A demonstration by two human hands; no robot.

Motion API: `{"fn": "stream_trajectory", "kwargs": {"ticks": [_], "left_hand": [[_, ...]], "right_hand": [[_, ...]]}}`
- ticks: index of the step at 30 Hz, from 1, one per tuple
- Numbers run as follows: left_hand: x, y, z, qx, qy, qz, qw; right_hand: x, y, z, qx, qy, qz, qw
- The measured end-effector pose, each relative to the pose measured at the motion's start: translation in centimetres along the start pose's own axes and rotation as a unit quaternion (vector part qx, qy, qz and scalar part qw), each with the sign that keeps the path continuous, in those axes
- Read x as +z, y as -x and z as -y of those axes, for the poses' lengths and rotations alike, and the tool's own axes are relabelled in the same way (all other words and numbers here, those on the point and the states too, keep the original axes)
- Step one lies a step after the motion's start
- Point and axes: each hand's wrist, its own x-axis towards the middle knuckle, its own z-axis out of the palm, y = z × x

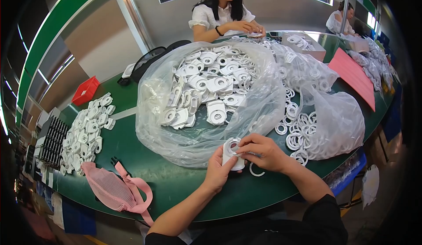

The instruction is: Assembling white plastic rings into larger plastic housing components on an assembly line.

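In front of me my left hand (pixel 215 173) holds a white plastic part (pixel 228 148) with a round opening, its thumb laid across the front. My right hand (pixel 265 153) is closed in a pinch, fingertips at the edge of that opening. Whatever sits between those fingertips is too small or hidden to name. Below the right hand, a single white ring (pixel 252 171) lies on the green table. Beyond my hands, a large clear plastic bag (pixel 151 128) lies spread open around a heap of similar white parts (pixel 218 84).
White rings (pixel 303 128) spill from a clear bag (pixel 340 124) at right. A pink mesh bag with a strap (pixel 110 188), more white parts (pixel 85 131), black racks (pixel 53 139) and a red bin (pixel 85 90) occupy the left. A co-worker (pixel 222 16) sits opposite; a pink board (pixel 351 78) lies far right.
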Motion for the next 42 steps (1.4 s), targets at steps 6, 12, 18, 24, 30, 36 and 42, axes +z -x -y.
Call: {"fn": "stream_trajectory", "kwargs": {"ticks": [6,12,18,24,30,36,42], "left_hand": [[0.1,0.2,-0.2,-0.014,0.040,0.041,0.998],[0.3,0.2,0.0,-0.040,0.083,0.044,0.995],[0.4,0.2,-0.3,-0.062,0.089,0.042,0.993],[0.7,0.3,-0.5,-0.063,0.087,0.051,0.993],[0.6,0.4,-0.4,-0.070,0.100,0.055,0.991],[0.4,0.3,0.3,-0.061,0.064,0.050,0.995],[0.1,0.2,0.2,-0.034,-0.004,0.024,0.999]], "right_hand": [[0.3,-0.6,1.1,0.126,-0.072,-0.137,0.980],[0.4,-0.2,0.2,0.109,-0.029,-0.128,0.985],[0.2,0.0,0.0,0.195,-0.154,-0.156,0.956],[0.6,0.1,-0.4,0.233,-0.191,-0.141,0.943],[0.3,0.1,-0.1,0.242,-0.163,-0.127,0.948],[-0.1,0.0,0.0,0.227,-0.154,-0.092,0.957],[0.4,0.0,0.1,0.124,-0.053,-0.113,0.984]]}}
